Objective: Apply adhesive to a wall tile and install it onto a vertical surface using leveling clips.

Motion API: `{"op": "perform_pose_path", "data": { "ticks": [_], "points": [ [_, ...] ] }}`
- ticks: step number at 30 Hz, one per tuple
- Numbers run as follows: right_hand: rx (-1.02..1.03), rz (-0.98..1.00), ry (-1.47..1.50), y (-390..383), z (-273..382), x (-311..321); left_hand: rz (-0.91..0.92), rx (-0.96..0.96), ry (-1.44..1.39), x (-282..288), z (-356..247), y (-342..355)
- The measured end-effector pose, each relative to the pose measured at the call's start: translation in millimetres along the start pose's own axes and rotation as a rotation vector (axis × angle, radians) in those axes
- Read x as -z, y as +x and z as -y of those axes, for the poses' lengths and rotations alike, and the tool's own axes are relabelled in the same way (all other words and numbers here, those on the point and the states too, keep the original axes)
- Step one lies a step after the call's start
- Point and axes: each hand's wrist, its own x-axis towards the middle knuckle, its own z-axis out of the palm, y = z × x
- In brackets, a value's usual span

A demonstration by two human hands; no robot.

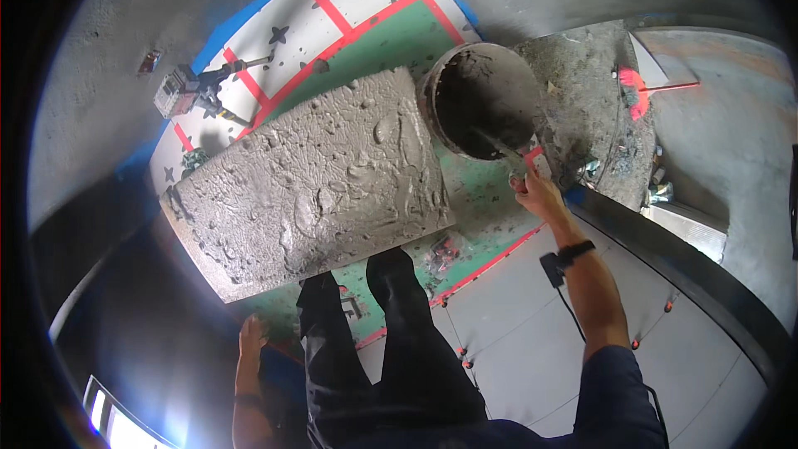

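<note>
My right hand (540,193) is closed round the handle of a trowel (504,148) at the bucket's near rim. The trowel's far end reaches inside the bucket (431,104), where dark shadow hides most of its blade. This round bucket is smeared with grey mortar inside. Left of it lies a large rectangular tile (220,276), its upper face coated with wet grey mortar (332,170) in uneven ridges and dabs. My left hand (252,333) hangs low beside the tile's near left corner, with its fingers loosely apart and nothing visible in them.
A cordless power tool (179,91) stands at the far left on taped white sheeting. Green covering (490,199) lies beneath the tile. Grey floor tiles (532,341) with small red-and-black levelling pieces (636,344) are at right. A pink brush (636,93) lies on rough floor beyond a dark curved edge (682,270).
</note>
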Motion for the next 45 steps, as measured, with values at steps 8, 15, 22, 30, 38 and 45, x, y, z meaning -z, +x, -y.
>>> {"op": "perform_pose_path", "data": {
  "ticks": [8,15,22,30,38,45],
  "points": [
    [-0.331,0.236,1.109,16,15,-3,0.046,-0.004,0.068,-13,-28,-23],
    [-0.152,0.041,0.616,-79,-39,-109,0.081,-0.200,0.157,-45,-53,-35],
    [-0.372,0.180,0.713,-154,-14,90,-0.042,-0.128,0.054,-12,-42,-59],
    [0.091,-0.173,-0.513,81,148,275,0.023,-0.224,0.070,-8,-24,-11],
    [0.317,-0.036,-0.859,217,280,256,-0.027,-0.424,0.201,20,57,29],
    [0.273,0.069,-0.909,213,307,256,-0.007,-0.161,0.132,43,33,48]
  ]
}}
